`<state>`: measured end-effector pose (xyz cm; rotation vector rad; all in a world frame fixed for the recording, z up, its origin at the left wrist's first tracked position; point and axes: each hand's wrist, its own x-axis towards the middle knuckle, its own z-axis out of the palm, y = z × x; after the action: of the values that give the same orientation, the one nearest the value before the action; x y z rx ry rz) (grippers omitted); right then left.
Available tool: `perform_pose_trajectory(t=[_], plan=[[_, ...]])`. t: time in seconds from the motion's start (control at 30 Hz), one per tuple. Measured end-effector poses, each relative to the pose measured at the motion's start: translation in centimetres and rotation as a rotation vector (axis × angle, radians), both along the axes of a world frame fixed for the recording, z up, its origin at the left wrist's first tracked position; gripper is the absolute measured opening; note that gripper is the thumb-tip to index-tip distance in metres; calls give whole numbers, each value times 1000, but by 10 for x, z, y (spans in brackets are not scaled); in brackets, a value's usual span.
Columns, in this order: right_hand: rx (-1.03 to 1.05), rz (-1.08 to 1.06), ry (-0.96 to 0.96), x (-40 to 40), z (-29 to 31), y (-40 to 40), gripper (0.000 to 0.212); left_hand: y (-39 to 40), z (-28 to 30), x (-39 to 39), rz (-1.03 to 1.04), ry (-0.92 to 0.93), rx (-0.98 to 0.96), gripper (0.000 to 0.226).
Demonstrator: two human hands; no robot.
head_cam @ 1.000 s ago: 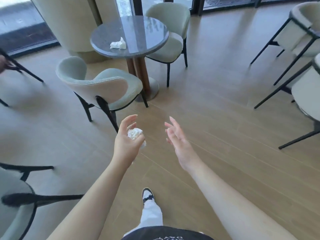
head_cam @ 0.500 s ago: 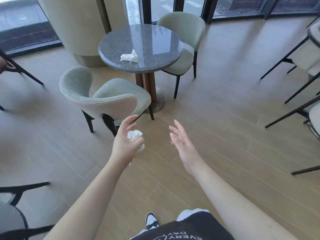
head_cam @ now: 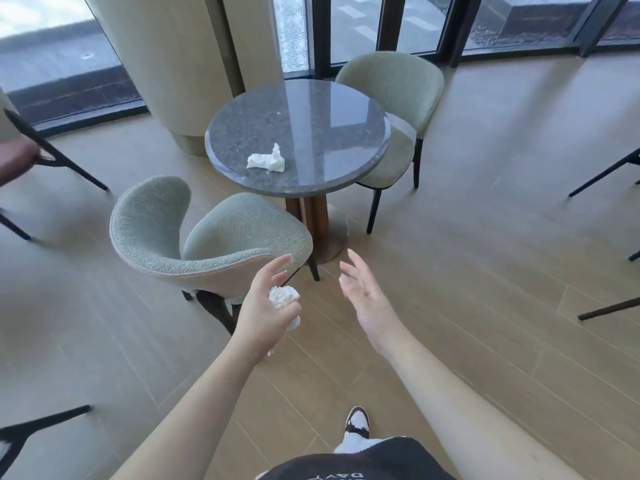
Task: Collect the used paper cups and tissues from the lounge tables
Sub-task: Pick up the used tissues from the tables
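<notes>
A crumpled white tissue (head_cam: 266,161) lies on the near left part of a round dark stone table (head_cam: 329,133). My left hand (head_cam: 265,313) is held out low in front of me, closed around a balled-up white tissue (head_cam: 283,296), forefinger raised. My right hand (head_cam: 367,299) hangs beside it, palm turned inward, fingers spread, holding nothing. Both hands are well short of the table, above the wooden floor. No paper cup is in view.
A green upholstered chair (head_cam: 194,237) stands between my left hand and the table; a second green chair (head_cam: 398,95) is behind the table. A thick pillar (head_cam: 166,64) and glass walls lie beyond. Black chair legs (head_cam: 609,306) show at right and left edges.
I have walked toward the table, so it, its tissue and the green chair appear larger and nearer. My hands keep the same pose, left still holding the balled tissue.
</notes>
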<state>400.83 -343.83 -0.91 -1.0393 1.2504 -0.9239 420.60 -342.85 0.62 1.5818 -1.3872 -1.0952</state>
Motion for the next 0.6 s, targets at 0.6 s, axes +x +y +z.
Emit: perform_pose_trajectory(t=[0.6], plan=[[55, 182, 103, 101, -36, -241, 51, -212, -22, 100, 191, 57, -1, 72]])
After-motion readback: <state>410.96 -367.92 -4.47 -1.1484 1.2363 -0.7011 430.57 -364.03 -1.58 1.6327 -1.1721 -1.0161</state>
